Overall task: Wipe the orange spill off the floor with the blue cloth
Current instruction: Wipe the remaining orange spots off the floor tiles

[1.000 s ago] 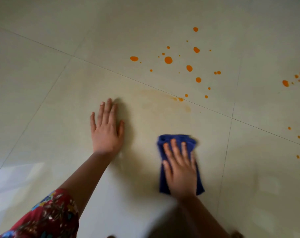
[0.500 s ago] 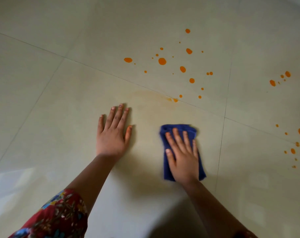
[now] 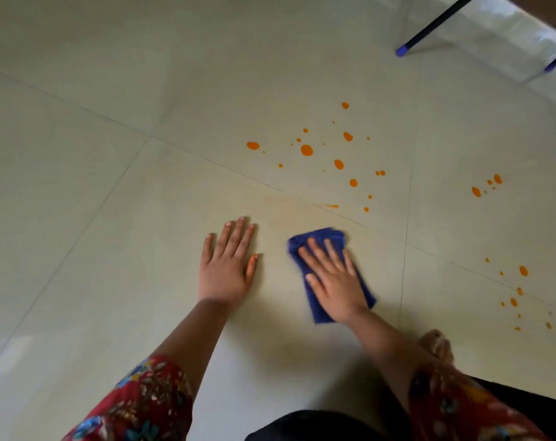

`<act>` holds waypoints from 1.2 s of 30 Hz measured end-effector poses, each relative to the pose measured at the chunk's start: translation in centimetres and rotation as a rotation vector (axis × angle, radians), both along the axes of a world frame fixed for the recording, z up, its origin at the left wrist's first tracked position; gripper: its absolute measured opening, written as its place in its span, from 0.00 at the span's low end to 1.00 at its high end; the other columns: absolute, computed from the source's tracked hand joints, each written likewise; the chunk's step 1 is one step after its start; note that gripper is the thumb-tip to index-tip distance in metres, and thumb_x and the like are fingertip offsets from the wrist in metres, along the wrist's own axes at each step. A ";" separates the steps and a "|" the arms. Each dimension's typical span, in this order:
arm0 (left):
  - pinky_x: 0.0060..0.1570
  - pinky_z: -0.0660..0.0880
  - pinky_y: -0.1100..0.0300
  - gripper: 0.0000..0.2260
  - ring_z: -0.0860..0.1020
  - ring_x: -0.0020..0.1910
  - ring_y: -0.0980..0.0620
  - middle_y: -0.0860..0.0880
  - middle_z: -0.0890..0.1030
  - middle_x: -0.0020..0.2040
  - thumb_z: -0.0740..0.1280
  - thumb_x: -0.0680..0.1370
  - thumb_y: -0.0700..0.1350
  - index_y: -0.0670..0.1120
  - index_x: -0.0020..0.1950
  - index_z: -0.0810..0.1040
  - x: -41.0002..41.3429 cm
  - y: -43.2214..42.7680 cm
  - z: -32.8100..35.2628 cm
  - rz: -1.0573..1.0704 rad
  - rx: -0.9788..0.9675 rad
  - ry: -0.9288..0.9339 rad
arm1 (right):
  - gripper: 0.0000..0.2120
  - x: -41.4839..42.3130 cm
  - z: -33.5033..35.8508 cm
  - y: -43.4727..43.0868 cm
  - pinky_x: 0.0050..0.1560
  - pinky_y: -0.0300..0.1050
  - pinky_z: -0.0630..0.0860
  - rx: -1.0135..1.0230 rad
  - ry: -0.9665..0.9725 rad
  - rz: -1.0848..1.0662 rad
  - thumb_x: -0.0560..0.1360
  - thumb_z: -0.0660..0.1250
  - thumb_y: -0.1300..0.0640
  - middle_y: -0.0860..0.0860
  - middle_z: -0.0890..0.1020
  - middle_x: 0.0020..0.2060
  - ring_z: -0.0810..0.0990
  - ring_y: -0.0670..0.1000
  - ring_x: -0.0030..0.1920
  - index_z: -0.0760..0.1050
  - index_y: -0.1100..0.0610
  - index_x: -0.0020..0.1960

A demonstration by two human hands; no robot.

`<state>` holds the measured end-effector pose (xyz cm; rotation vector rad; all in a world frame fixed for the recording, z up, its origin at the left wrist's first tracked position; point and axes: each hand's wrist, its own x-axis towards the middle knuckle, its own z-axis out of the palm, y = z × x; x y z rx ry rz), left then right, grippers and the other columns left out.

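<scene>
A folded blue cloth (image 3: pixel 321 237) lies flat on the pale tiled floor. My right hand (image 3: pixel 333 278) presses on it with straight fingers and covers most of it. My left hand (image 3: pixel 227 265) rests flat on the bare floor to the left of the cloth, fingers spread. Beyond the cloth a cluster of orange spill drops (image 3: pixel 306 150) dots the tile. A faint orange smear (image 3: pixel 329 205) runs along the grout line just ahead of the cloth. More orange drops (image 3: pixel 476 191) sit at the right, and another group of drops (image 3: pixel 523 270) lies at the lower right.
Dark furniture legs with blue tips (image 3: pixel 402 50) stand at the top right. A bare foot (image 3: pixel 437 345) rests on the floor behind my right arm. Grout lines (image 3: pixel 407 218) cross the tiles.
The cloth and my right hand have slid forward toward the spill over the last second. The view has pulled back and up, bringing the furniture legs and the foot into sight.
</scene>
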<state>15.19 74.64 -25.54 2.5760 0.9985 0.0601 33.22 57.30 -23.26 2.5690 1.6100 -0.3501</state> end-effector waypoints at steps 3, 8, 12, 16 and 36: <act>0.74 0.45 0.50 0.26 0.52 0.78 0.51 0.53 0.54 0.79 0.48 0.81 0.56 0.53 0.79 0.54 0.0 0.0 0.0 -0.005 0.011 0.020 | 0.26 5.1 0.2 3.2 0.76 0.60 0.44 -0.039 0.040 -0.491 0.81 0.41 0.41 0.43 0.41 0.78 0.42 0.52 0.79 0.39 0.42 0.77; 0.74 0.45 0.51 0.26 0.54 0.78 0.51 0.54 0.55 0.79 0.48 0.80 0.56 0.53 0.79 0.55 0.1 -0.2 0.0 0.006 0.005 0.027 | 0.27 5.6 1.4 10.5 0.74 0.61 0.37 -0.192 0.122 -0.090 0.83 0.43 0.42 0.44 0.31 0.75 0.33 0.54 0.77 0.34 0.43 0.77; 0.75 0.42 0.53 0.31 0.46 0.79 0.51 0.56 0.44 0.79 0.39 0.77 0.62 0.55 0.79 0.46 0.1 0.7 1.4 -0.067 -0.067 0.106 | 0.27 6.2 2.0 5.5 0.72 0.55 0.28 -0.319 0.075 0.650 0.79 0.33 0.37 0.44 0.26 0.73 0.28 0.54 0.75 0.27 0.41 0.74; 0.74 0.43 0.55 0.37 0.43 0.78 0.55 0.58 0.39 0.78 0.32 0.70 0.64 0.56 0.79 0.42 -0.1 3.1 3.8 -0.160 -0.145 0.189 | 0.27 9.7 3.0 3.1 0.69 0.52 0.23 -0.458 0.090 0.615 0.72 0.27 0.32 0.38 0.21 0.68 0.20 0.47 0.70 0.18 0.34 0.66; 0.76 0.47 0.52 0.25 0.46 0.78 0.56 0.56 0.52 0.79 0.49 0.81 0.52 0.53 0.79 0.53 3.1 -3.0 1.0 0.512 -0.026 0.027 | 0.25 9.0 -1.5 16.3 0.74 0.58 0.53 0.234 0.025 0.474 0.79 0.51 0.44 0.47 0.62 0.76 0.60 0.55 0.76 0.62 0.45 0.76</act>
